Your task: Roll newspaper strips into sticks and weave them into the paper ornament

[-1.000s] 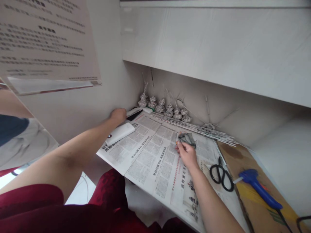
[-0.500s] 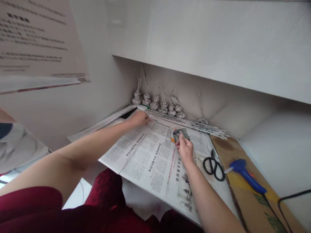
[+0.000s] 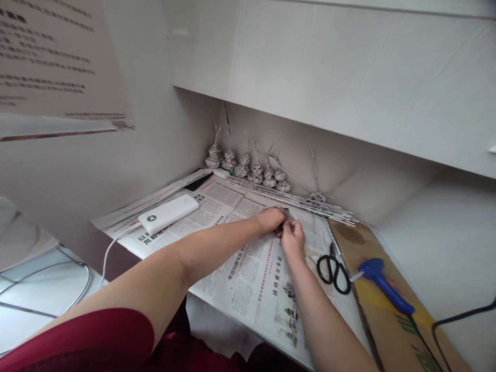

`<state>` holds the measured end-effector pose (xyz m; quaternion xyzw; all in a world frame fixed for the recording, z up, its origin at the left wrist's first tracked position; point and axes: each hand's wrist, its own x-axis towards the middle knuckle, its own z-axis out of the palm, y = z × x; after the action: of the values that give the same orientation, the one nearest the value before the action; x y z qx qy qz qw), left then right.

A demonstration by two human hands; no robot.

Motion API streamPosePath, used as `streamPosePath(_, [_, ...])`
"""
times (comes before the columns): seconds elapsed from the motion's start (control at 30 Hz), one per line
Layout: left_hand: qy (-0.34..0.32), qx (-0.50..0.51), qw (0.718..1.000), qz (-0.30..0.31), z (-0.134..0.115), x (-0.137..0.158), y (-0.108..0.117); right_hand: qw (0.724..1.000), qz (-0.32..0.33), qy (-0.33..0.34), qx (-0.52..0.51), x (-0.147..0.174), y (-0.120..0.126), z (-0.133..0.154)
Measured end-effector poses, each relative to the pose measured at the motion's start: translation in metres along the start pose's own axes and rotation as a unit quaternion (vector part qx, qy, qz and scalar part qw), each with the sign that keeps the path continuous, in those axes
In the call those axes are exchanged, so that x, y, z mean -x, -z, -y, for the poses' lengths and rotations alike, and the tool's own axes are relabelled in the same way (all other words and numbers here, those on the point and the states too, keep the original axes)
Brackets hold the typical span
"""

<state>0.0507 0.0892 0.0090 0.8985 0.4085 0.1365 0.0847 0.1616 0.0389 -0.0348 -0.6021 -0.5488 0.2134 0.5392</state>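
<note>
My left hand (image 3: 272, 219) and my right hand (image 3: 292, 237) meet over the middle of the newspaper (image 3: 240, 292) on the table. Both have their fingers closed around a small dark grey object (image 3: 286, 211). Only its top edge shows above the fingers, and its kind cannot be made out. To the right of my right hand lie black-handled scissors (image 3: 334, 274), their blades pointing away. Beyond my hands, thin rolled paper sticks (image 3: 298, 198) lie in a bundle along the back.
Several small woven gourd shapes (image 3: 256, 173) stand along the back wall. A white power bank (image 3: 168, 213) with a cable sits at left. On the cardboard (image 3: 349, 235) at right rests a blue glue gun (image 3: 387, 287). A white panel (image 3: 329, 72) overhangs the back.
My left hand has moved right and nearer, from the back left of the newspaper to the grey object in my right hand. The white power bank, earlier behind my left arm, now shows.
</note>
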Motion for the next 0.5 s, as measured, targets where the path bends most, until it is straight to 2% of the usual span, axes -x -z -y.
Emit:
streamPosePath(0.1, [-0.028,-0.019,0.999,-0.005,0.004,0.0,0.0,0.999,-0.001,-0.01,0.033,-0.003,0.002,0.001])
streamPosePath(0.27, [-0.047,-0.042,0.998,-0.02,0.007,0.007,0.0,0.995,0.06,-0.072,0.032,-0.003,0.004,0.011])
streamPosePath(0.5, [-0.081,-0.063,0.995,-0.017,0.015,0.018,0.003,0.99,0.063,-0.122,0.028,-0.003,0.003,0.017])
